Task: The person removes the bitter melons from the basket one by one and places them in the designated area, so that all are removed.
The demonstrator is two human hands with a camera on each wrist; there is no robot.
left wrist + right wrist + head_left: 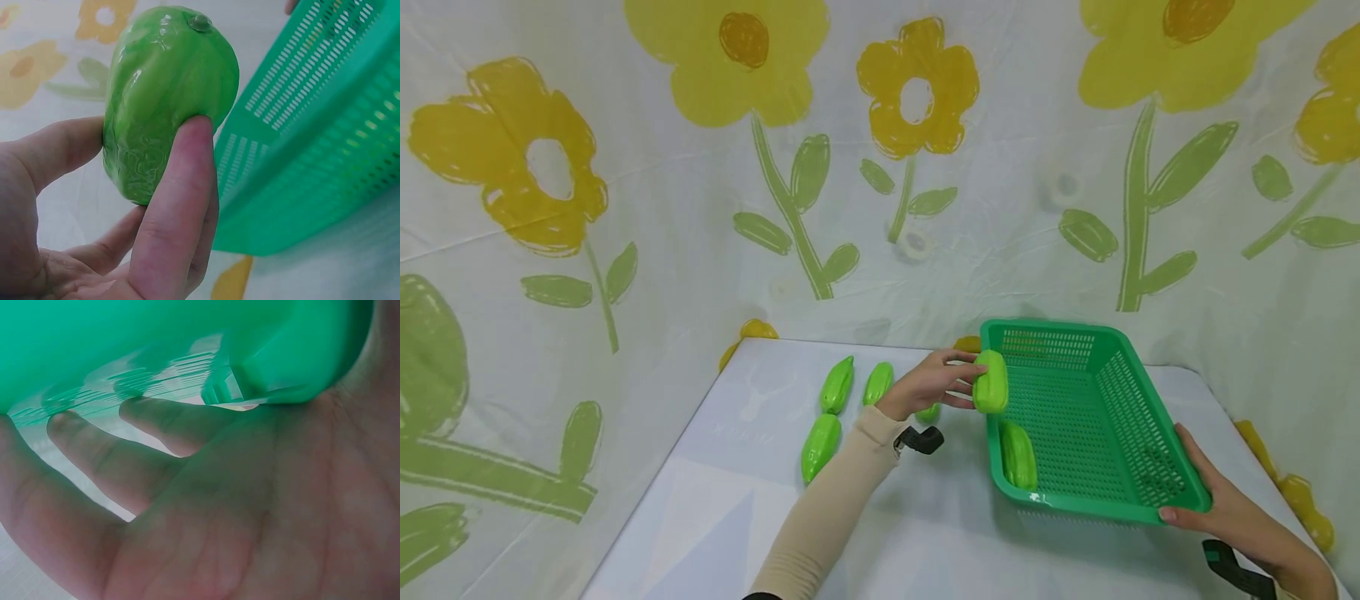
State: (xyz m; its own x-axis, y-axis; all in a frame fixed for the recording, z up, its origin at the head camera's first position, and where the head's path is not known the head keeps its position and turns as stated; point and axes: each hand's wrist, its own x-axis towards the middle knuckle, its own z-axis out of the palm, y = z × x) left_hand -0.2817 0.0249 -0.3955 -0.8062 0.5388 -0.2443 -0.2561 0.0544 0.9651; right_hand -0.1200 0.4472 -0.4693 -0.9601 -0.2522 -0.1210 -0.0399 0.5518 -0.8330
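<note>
In the head view my left hand (pixel 934 383) pinches a glossy green papaya-like fruit (pixel 991 382) at the basket's left rim. The left wrist view shows this fruit (pixel 169 94) between thumb and fingers, its stem stub upward. A similar ridged fruit (pixel 1018 454) lies inside the green plastic basket (pixel 1093 502), in its near left corner. My right hand (pixel 1225 504) grips the basket's near right corner, thumb on the rim. Seen from the right wrist, the other fingers (pixel 106 450) rest against the basket's outside (pixel 156 337).
Left of the basket, several more green fruits (pixel 822 446) lie on the white table (pixel 715 500), one partly hidden behind my left wrist. A flower-printed cloth (pixel 1000 233) hangs behind and along the sides.
</note>
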